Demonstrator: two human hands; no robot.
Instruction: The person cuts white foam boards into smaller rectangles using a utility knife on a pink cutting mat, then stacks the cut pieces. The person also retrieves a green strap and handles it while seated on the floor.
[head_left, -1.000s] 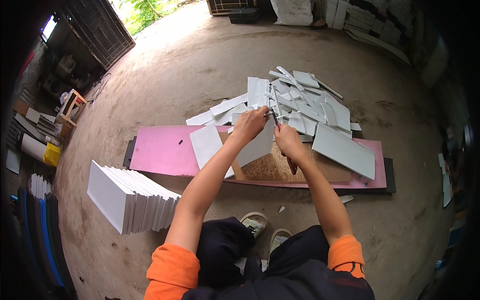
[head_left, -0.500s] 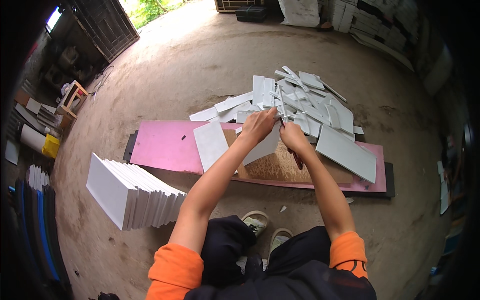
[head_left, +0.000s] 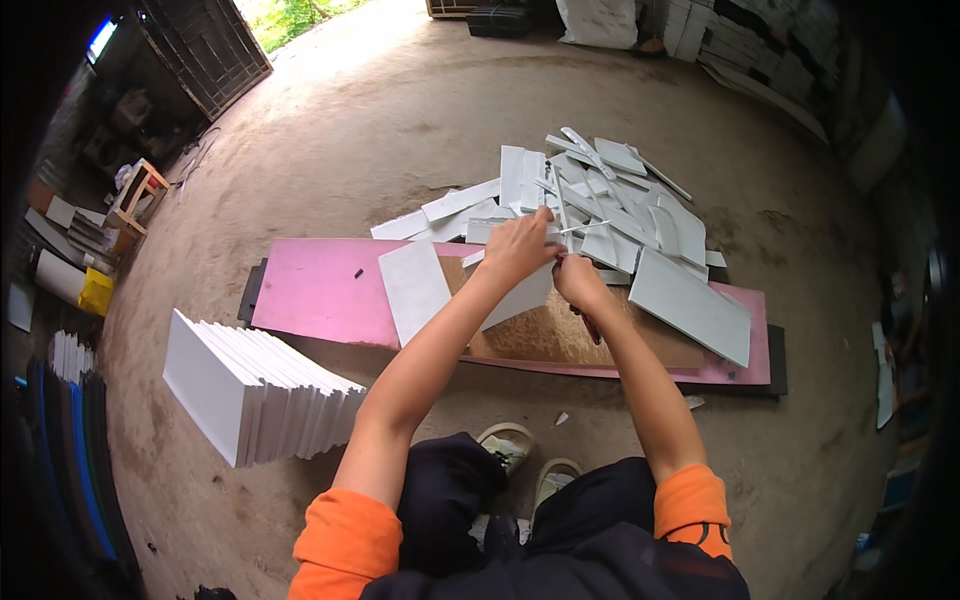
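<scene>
My left hand point(head_left: 517, 246) is closed over the upper edge of a white sheet point(head_left: 520, 303), its fingers bent near the far end. Right beside it, my right hand point(head_left: 580, 282) is closed around a hand tool with dark reddish handles point(head_left: 592, 328). The handles stick out below the palm; the tool's working end is hidden between the hands, so its exact kind does not show. A thin white strip point(head_left: 585, 228) juts out just beyond my fingers. Beneath the hands lies a worn brown board point(head_left: 630, 345) on a pink sheet point(head_left: 325, 290).
A heap of white offcuts point(head_left: 620, 205) lies just beyond the hands. One white panel point(head_left: 415, 285) rests left of them, another point(head_left: 690, 305) right. A stack of white panels point(head_left: 260, 390) stands at near left. A small wooden stand point(head_left: 140, 200) is farther left.
Both hands have stayed close together and shifted slightly, with the right hand a little lower against the left. The whole view has moved a little.
</scene>
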